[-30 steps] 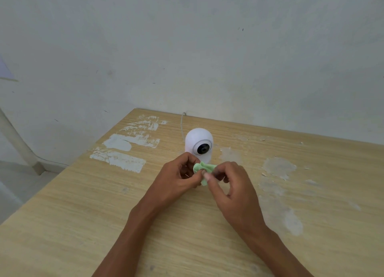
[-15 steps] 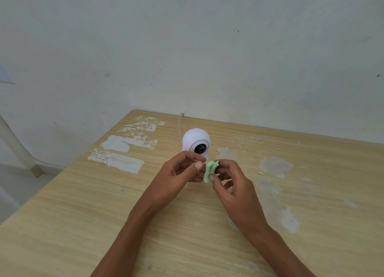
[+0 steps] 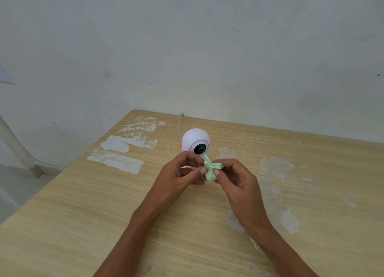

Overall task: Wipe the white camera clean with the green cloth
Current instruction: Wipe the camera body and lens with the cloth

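Note:
A small white dome camera (image 3: 194, 140) with a dark round lens stands upright on the wooden table (image 3: 83, 214), its lens facing me. Just in front of it my two hands hold a small crumpled green cloth (image 3: 210, 168) above the table. My left hand (image 3: 180, 174) pinches the cloth's left side with thumb and fingers. My right hand (image 3: 234, 178) pinches its right side. The cloth's top corner sits just below the lens; whether it touches the camera I cannot tell. My hands hide the camera's base.
A thin white cable (image 3: 179, 125) runs from behind the camera to the table's far edge by the wall (image 3: 187, 48). Worn white patches (image 3: 116, 160) mark the tabletop left and right. The table's left edge drops to the floor (image 3: 16, 185).
Both hands have risen slightly and kept working the cloth between the fingertips; it is now bunched more upright, with a corner pointing toward the lens. The camera has not moved.

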`<action>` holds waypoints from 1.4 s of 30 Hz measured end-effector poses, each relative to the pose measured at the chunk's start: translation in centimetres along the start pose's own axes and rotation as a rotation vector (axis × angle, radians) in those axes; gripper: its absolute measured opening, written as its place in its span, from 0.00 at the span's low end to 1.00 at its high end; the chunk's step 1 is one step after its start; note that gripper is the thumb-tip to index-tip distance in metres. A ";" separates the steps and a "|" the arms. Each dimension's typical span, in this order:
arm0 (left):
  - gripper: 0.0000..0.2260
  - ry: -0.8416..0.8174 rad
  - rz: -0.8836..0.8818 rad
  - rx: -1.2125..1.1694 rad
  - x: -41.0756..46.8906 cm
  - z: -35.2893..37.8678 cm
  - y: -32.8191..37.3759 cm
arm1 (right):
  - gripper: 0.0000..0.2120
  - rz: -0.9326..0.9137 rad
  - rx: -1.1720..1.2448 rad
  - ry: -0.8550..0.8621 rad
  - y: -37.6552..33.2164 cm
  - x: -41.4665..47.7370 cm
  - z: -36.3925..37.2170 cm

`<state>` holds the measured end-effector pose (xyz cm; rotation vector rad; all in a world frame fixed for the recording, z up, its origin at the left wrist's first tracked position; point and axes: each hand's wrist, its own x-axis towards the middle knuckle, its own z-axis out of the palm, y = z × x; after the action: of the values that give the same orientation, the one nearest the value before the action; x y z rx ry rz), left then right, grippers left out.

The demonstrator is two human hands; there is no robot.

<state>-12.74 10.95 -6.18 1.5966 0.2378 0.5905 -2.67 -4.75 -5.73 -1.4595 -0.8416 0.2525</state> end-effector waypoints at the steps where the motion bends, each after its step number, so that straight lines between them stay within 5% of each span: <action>1: 0.07 0.003 0.000 -0.004 0.0 0.0 0.0 | 0.08 -0.005 -0.013 -0.013 0.0 0.0 0.0; 13: 0.05 -0.009 0.061 0.185 -0.1 -0.2 -0.1 | 0.02 0.062 0.029 -0.055 0.1 0.2 0.1; 18: 0.06 0.033 0.094 0.159 -0.2 -0.1 0.1 | 0.11 0.080 0.087 -0.032 0.0 0.3 0.5; 21: 0.05 0.064 0.129 0.161 -0.4 -0.1 0.5 | 0.07 0.062 0.064 -0.001 -0.1 0.6 0.6; 26: 0.09 0.343 0.229 0.376 -0.2 -0.9 0.4 | 0.02 0.045 -0.013 0.178 -0.1 2.0 0.7; 28: 0.20 0.391 0.184 0.410 0.1 -1.3 -0.1 | 0.02 0.053 -0.031 0.206 0.0 2.6 0.9; 31: 0.38 0.244 0.054 0.393 0.7 -1.5 -0.8 | 0.02 0.039 -0.047 0.205 0.0 3.3 1.6; 34: 0.35 0.121 0.057 0.347 1.2 -1.3 -1.2 | 0.03 0.009 -0.084 0.201 0.0 3.5 2.4; 42: 0.28 0.175 0.071 0.324 1.5 -1.7 -1.3 | 0.09 -0.204 -0.283 0.235 -0.5 3.8 3.4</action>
<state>-12.11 13.32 -7.05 1.8724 0.4264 0.7778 -2.36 0.20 -4.34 -1.6132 -0.8499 -0.1961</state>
